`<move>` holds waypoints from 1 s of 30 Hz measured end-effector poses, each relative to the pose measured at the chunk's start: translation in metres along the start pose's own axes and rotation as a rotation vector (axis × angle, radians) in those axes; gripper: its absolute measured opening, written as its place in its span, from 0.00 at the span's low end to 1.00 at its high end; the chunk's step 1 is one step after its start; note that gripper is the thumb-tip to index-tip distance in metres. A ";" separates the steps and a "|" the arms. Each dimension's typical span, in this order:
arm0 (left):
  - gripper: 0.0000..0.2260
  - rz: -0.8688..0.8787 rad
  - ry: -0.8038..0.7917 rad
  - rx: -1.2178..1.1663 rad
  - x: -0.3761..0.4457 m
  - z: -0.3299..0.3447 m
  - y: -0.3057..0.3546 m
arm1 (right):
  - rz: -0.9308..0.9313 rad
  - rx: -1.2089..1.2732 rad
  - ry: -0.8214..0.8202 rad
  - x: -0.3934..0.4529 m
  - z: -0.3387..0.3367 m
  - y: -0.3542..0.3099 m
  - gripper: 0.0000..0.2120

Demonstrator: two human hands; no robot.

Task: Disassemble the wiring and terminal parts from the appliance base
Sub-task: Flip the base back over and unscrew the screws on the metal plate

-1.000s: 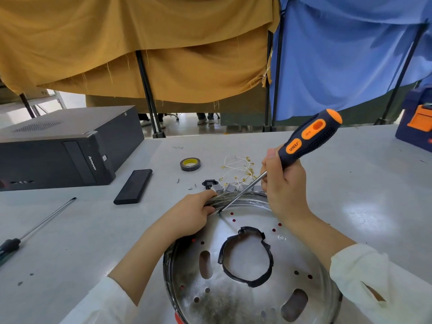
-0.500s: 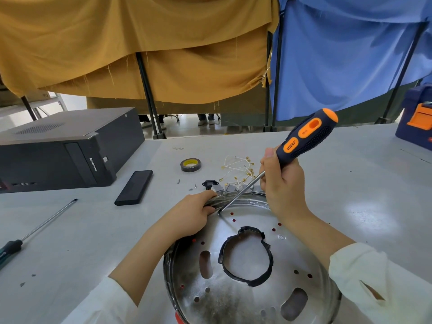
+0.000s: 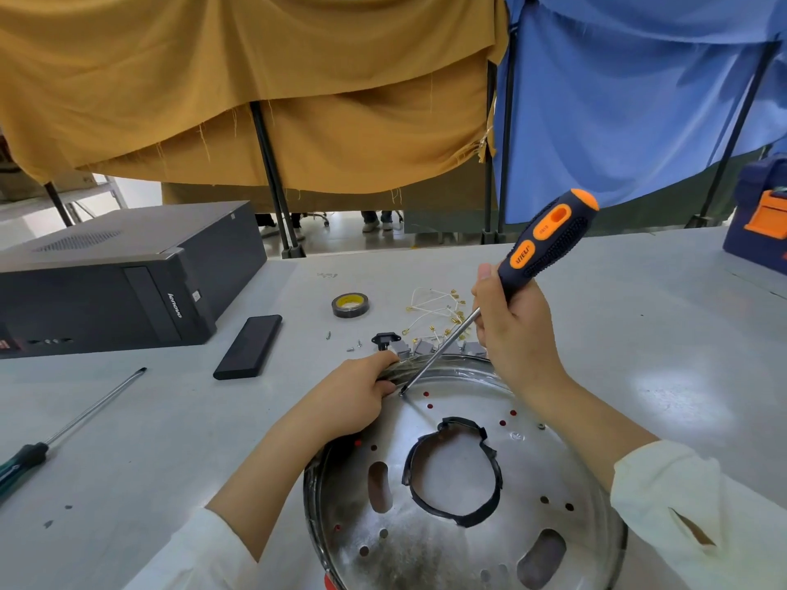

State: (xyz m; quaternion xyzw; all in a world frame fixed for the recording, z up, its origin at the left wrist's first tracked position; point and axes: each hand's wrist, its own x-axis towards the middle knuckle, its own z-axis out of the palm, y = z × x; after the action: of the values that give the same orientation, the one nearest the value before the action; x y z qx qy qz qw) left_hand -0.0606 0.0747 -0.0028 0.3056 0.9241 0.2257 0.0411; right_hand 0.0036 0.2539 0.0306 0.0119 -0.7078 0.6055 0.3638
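Head view: two hands, left hand (image 3: 357, 398) gripping one appliance base (image 3: 464, 504) rim, right hand (image 3: 517, 334) clutching one of two screwdrivers (image 3: 541, 244).

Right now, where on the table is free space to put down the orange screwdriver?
Bare tabletop lies right of the metal base and right hand, toward the blue case. Another free patch sits between the black slab, the spare screwdriver and the left hand. Behind the base it is crowded: wires, screws, tape roll.
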 end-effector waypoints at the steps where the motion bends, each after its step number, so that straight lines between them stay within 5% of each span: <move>1: 0.09 0.002 -0.002 0.003 0.000 0.000 0.000 | 0.002 -0.019 -0.037 0.002 0.000 -0.002 0.18; 9: 0.08 0.004 -0.003 0.007 -0.001 0.001 0.002 | -0.092 -0.442 -0.233 0.021 0.018 -0.039 0.16; 19: 0.13 -0.026 -0.018 0.013 -0.002 0.002 0.005 | -0.119 -0.779 -0.069 0.033 0.042 -0.055 0.21; 23: 0.13 -0.027 -0.017 0.028 -0.001 0.002 0.005 | -0.118 -0.764 -0.105 0.038 0.045 -0.053 0.20; 30: 0.12 -0.030 -0.023 0.040 -0.002 0.002 0.007 | -0.047 -0.451 -0.438 0.045 0.045 -0.054 0.16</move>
State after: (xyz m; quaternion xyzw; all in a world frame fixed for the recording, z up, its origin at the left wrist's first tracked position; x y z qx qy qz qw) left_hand -0.0547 0.0790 -0.0023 0.2948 0.9324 0.2031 0.0489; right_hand -0.0275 0.2198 0.1004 0.0772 -0.8853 0.4077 0.2100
